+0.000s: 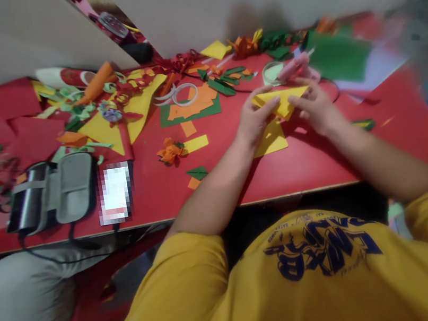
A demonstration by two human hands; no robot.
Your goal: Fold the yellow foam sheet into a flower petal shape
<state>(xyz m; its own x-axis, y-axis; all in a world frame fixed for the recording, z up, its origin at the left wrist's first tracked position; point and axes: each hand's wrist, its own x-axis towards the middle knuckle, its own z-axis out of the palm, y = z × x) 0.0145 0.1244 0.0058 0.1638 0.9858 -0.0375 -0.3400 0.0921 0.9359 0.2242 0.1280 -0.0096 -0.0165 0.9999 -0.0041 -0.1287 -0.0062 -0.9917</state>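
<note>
While the red worktop (pixel 318 161) lies littered with scraps, my left hand (pixel 253 121) and right hand (pixel 315 107) pinch a folded yellow paper (pixel 281 101) at one o'clock: light, floppy, easily creased, best held by its edges.

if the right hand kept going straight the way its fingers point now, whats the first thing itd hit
The right hand points up and left across the folded yellow paper it grips with the left hand. Past the paper, it would probably first meet the round pale-green tape roll, though depth is unclear.
</note>
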